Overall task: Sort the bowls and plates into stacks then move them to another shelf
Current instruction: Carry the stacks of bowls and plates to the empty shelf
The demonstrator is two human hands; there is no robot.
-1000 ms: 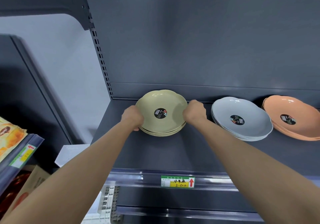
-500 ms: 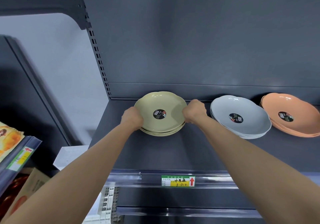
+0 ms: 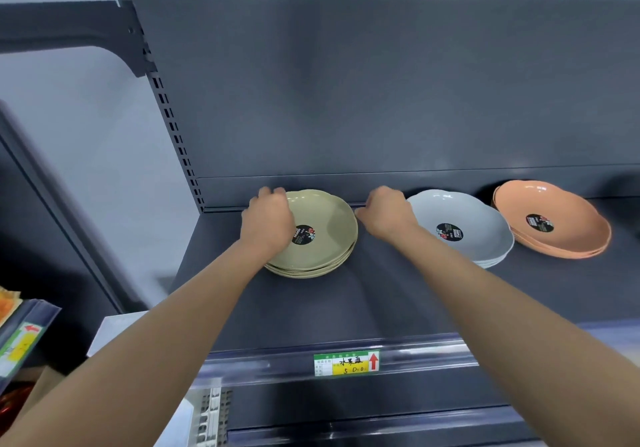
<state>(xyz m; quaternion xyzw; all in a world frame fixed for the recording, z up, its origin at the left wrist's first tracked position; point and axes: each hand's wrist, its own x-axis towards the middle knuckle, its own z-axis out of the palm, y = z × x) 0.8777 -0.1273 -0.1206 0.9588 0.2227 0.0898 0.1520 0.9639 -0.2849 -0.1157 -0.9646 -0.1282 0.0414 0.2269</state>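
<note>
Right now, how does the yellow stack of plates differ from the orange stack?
The yellow stack stands leftmost on the shelf, the orange stack rightmost, the grey stack between them. The left hand lies over the yellow stack's left side, the right hand by its right rim; the orange stack is untouched. Both hold shallow plates with a dark round sticker in the middle.

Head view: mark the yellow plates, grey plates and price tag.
yellow plates (image 3: 329, 214), head view, inner face of top plate.
grey plates (image 3: 481, 221), head view, inner face of top plate.
price tag (image 3: 346, 363), head view, middle of label.
</note>
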